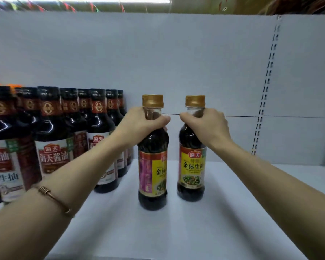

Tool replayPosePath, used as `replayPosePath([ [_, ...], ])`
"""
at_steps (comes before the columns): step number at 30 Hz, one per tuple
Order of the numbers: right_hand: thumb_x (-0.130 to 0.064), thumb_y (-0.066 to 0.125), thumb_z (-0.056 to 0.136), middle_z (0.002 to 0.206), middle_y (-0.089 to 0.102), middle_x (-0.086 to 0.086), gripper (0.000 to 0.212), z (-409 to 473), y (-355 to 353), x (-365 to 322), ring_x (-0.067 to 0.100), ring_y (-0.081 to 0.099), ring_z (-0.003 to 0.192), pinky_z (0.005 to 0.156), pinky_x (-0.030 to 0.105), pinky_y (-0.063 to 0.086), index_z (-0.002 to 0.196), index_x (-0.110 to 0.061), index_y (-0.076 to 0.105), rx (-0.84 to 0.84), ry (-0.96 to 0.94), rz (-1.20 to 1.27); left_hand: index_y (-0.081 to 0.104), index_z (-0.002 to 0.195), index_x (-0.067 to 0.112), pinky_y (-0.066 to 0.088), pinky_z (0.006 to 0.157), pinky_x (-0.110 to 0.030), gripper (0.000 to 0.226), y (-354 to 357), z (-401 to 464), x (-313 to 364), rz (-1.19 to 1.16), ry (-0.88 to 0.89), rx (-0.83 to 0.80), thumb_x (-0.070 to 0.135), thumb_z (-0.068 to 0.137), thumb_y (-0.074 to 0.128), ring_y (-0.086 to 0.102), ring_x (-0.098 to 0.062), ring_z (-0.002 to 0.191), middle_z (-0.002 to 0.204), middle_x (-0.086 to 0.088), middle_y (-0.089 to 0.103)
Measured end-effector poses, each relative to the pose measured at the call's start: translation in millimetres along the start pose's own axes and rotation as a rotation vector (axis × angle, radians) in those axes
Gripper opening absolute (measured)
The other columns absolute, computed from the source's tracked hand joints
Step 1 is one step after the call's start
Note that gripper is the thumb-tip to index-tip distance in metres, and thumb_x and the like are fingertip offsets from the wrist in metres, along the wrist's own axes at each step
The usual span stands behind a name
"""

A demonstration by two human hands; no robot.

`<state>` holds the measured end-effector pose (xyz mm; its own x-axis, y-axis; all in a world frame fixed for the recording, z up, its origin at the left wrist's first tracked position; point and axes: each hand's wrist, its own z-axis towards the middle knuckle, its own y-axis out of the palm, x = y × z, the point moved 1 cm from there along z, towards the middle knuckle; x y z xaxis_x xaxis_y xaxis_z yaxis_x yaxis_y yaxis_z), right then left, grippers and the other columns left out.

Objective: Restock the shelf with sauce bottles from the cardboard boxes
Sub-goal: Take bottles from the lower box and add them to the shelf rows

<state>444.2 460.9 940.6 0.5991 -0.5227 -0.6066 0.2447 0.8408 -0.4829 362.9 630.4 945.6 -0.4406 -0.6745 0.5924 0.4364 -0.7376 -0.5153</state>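
Gripping two gold-capped sauce bottles by the neck, your left hand [139, 121] and right hand [207, 126] stand them on the white shelf [233, 212], fingers clamped; dark-capped bottles [53, 132] fill its left, the right side awaits stock.

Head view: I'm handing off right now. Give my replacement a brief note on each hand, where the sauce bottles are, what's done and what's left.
Left hand: grips the neck of the left gold-capped bottle, label turned partly sideways.
Right hand: grips the neck of the right gold-capped bottle, label facing front.
Both bottles stand upright, apart, on the white shelf.
Done: dark-capped bottles fill the shelf's left side in rows.
Left: release both, probably square the left label, fill the bare space to the right. Cardboard boxes are not in view.
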Motion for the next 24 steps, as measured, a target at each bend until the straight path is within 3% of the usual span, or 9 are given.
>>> replayPosePath([
  [3, -0.051, 0.063, 0.081, 0.085, 0.069, -0.003, 0.03, -6.3, 2.5, 5.3, 0.02, 0.064, 0.088, 0.081, 0.04, 0.053, 0.08, -0.021, 0.066, -0.089, 0.05, 0.214, 0.06, 0.086, 0.002, 0.049, 0.076, -0.037, 0.055, 4.5, -9.7, 0.8, 0.026, -0.036, 0.045, 0.056, 0.076, 0.058, 0.064, -0.019, 0.075, 0.082, -0.015, 0.066],
  [7, -0.06, 0.068, 0.07, 0.099, 0.068, -0.007, 0.043, -16.5, 8.2, 14.0, 0.018, 0.065, 0.095, 0.089, 0.047, 0.053, 0.1, -0.031, 0.062, -0.166, 0.071, 0.294, 0.051, 0.104, 0.03, 0.049, 0.087, -0.035, 0.055, 12.7, -39.7, 0.0, 0.017, -0.228, 0.128, 0.075, 0.073, 0.057, 0.062, -0.009, 0.094, 0.097, 0.014, 0.063],
  [9, -0.059, 0.069, 0.071, 0.101, 0.067, -0.006, 0.045, -19.5, 6.0, 14.5, 0.018, 0.064, 0.096, 0.09, 0.048, 0.053, 0.104, -0.03, 0.06, -0.186, 0.074, 0.32, 0.036, 0.121, 0.034, 0.051, 0.091, -0.042, 0.075, 18.1, -57.5, -1.1, 0.079, -0.321, 0.111, 0.081, 0.066, 0.055, 0.06, -0.012, 0.102, 0.108, 0.015, 0.058],
  [11, -0.053, 0.07, 0.077, 0.103, 0.066, -0.005, 0.041, -22.0, 2.6, 13.2, 0.018, 0.064, 0.097, 0.09, 0.045, 0.053, 0.108, -0.029, 0.058, -0.21, 0.072, 0.34, 0.02, 0.137, 0.038, 0.051, 0.095, -0.044, 0.088, 25.6, -73.3, -4.5, 0.163, -0.331, 0.052, 0.069, 0.068, 0.066, 0.058, -0.012, 0.107, 0.124, 0.011, 0.053],
  [13, -0.051, 0.072, 0.078, 0.106, 0.065, -0.004, 0.044, -24.0, 0.3, 11.1, 0.017, 0.064, 0.098, 0.089, 0.043, 0.053, 0.112, -0.028, 0.056, -0.246, 0.068, 0.356, 0.013, 0.142, 0.035, 0.052, 0.091, -0.033, 0.097, 30.9, -84.9, -8.3, 0.149, -0.35, 0.002, 0.052, 0.07, 0.076, 0.058, -0.005, 0.101, 0.129, 0.009, 0.053],
  [15, -0.049, 0.075, 0.076, 0.107, 0.065, -0.004, 0.05, -24.2, -1.0, 10.6, 0.017, 0.064, 0.098, 0.086, 0.039, 0.054, 0.115, -0.026, 0.054, -0.293, 0.071, 0.386, 0.017, 0.142, 0.028, 0.051, 0.073, -0.017, 0.097, 33.4, -89.3, -11.6, 0.134, -0.409, -0.038, 0.043, 0.07, 0.08, 0.058, 0.004, 0.084, 0.12, 0.008, 0.058],
  [17, -0.046, 0.079, 0.074, 0.106, 0.065, -0.004, 0.055, -26.4, -1.1, 14.7, 0.016, 0.065, 0.098, 0.081, 0.035, 0.054, 0.117, -0.024, 0.053, -0.345, 0.085, 0.443, 0.022, 0.139, 0.025, 0.047, 0.061, -0.012, 0.091, 34.5, -89.1, -12.5, 0.148, -0.442, -0.04, 0.04, 0.07, 0.081, 0.057, 0.005, 0.077, 0.11, 0.009, 0.058],
  [21, -0.037, 0.082, 0.073, 0.104, 0.065, -0.005, 0.049, -38.0, 11.5, 30.0, 0.014, 0.065, 0.098, 0.085, 0.038, 0.056, 0.111, -0.028, 0.054, -0.265, 0.069, 0.59, 0.035, 0.134, 0.021, 0.048, 0.081, -0.023, 0.074, 36.6, -83.0, -15.2, 0.173, -0.432, 0.004, 0.031, 0.075, 0.078, 0.056, -0.007, 0.095, 0.123, 0.003, 0.061],
  [24, -0.042, 0.082, 0.069, 0.104, 0.066, -0.007, 0.055, -37.2, 21.6, 33.4, 0.014, 0.065, 0.099, 0.087, 0.043, 0.056, 0.115, -0.029, 0.054, -0.176, 0.055, 0.574, 0.036, 0.135, 0.021, 0.048, 0.091, -0.03, 0.071, 38.0, -74.5, -23.9, 0.16, -0.429, -0.016, 0.032, 0.077, 0.076, 0.055, -0.008, 0.102, 0.125, 0.003, 0.06],
])
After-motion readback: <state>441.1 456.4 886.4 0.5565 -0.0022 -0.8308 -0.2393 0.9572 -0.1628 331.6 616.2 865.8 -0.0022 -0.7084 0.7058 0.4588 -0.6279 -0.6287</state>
